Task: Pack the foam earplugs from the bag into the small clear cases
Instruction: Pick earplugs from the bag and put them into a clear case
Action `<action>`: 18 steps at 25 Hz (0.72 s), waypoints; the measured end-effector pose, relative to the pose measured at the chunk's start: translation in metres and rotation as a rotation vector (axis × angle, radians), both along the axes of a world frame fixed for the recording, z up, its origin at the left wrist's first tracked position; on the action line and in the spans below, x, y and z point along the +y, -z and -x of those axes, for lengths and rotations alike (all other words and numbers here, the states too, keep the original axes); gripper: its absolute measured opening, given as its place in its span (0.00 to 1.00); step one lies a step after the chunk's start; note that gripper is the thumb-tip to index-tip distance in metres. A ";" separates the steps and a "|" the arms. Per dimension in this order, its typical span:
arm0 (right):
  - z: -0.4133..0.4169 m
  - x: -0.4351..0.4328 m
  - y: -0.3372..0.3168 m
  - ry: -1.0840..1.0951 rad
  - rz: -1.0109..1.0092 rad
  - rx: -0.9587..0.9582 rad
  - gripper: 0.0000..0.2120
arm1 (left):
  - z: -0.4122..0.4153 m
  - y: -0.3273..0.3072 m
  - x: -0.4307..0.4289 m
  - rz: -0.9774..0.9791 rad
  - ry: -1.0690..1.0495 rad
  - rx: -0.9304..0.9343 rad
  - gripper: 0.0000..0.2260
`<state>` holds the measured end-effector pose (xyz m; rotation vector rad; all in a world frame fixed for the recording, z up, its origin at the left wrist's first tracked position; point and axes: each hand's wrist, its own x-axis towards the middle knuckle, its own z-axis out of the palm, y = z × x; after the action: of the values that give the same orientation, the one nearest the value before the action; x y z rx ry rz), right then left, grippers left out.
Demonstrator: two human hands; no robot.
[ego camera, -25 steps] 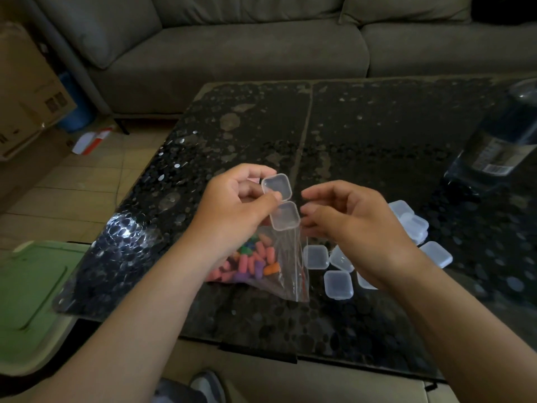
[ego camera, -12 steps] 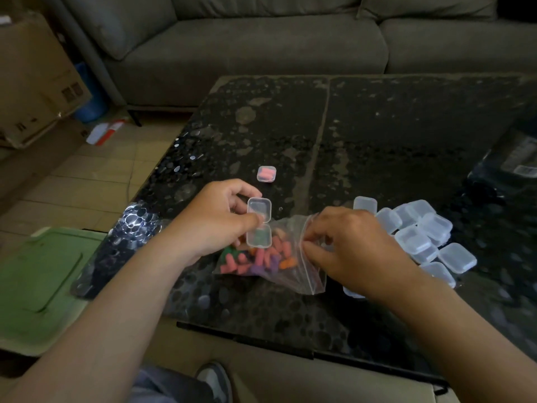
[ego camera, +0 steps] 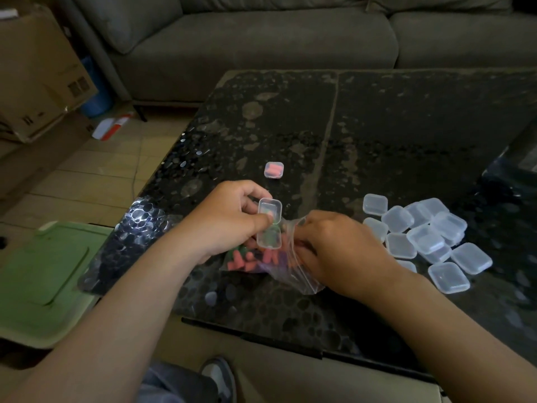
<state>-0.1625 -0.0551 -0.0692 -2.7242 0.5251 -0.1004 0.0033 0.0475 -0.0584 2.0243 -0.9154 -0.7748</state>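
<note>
My left hand [ego camera: 229, 225] pinches the open case [ego camera: 269, 223] just over the bag [ego camera: 293, 276]. Fingers of my right hand [ego camera: 334, 248] curl into its mouth, holding I cannot tell what. The earplugs [ego camera: 247, 258] lie to their left, inside.

No word, brand or number can be read here. The cardboard box [ego camera: 43, 80] on the left carries small dark printed marks on its side, too blurred to make out. The red-and-white packet [ego camera: 112, 128] on the floor shows no legible print.
</note>
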 end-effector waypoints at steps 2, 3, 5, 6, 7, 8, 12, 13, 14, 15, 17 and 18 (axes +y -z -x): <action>-0.001 0.001 -0.003 0.019 -0.017 0.004 0.09 | 0.000 0.000 0.000 -0.003 0.004 -0.003 0.09; -0.001 0.001 -0.003 0.027 -0.029 0.006 0.09 | 0.000 0.000 0.001 -0.004 0.005 -0.004 0.09; -0.001 0.002 -0.005 0.036 -0.036 0.006 0.08 | 0.000 -0.001 0.001 -0.004 0.005 -0.010 0.09; -0.001 0.002 -0.005 0.041 -0.036 0.001 0.07 | 0.001 -0.002 0.001 -0.005 0.005 -0.013 0.09; -0.001 0.003 -0.005 0.047 -0.033 -0.003 0.06 | 0.001 -0.002 0.001 -0.009 0.007 -0.020 0.09; 0.000 0.003 -0.005 0.051 -0.032 -0.005 0.06 | 0.001 -0.002 0.001 -0.013 0.010 -0.027 0.09; -0.001 0.003 -0.004 0.051 -0.039 0.001 0.07 | 0.003 -0.004 0.002 -0.018 0.012 -0.034 0.09; -0.001 0.003 -0.004 0.052 -0.041 0.004 0.08 | 0.004 -0.004 0.003 -0.016 0.013 -0.032 0.09; -0.001 0.003 -0.004 0.056 -0.038 0.009 0.08 | 0.004 -0.004 0.003 -0.015 0.015 -0.030 0.09; -0.001 0.003 -0.004 0.062 -0.035 0.015 0.08 | 0.004 -0.004 0.003 -0.017 0.021 -0.028 0.09; -0.001 0.004 -0.005 0.072 -0.037 0.020 0.08 | 0.003 -0.005 0.002 -0.022 0.034 -0.028 0.09; -0.001 0.004 -0.006 0.073 -0.043 0.019 0.07 | 0.003 -0.005 0.002 -0.022 0.038 -0.030 0.09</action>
<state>-0.1616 -0.0511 -0.0633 -2.6670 0.6248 -0.0809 0.0000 0.0494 -0.0537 2.0474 -0.9693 -0.7805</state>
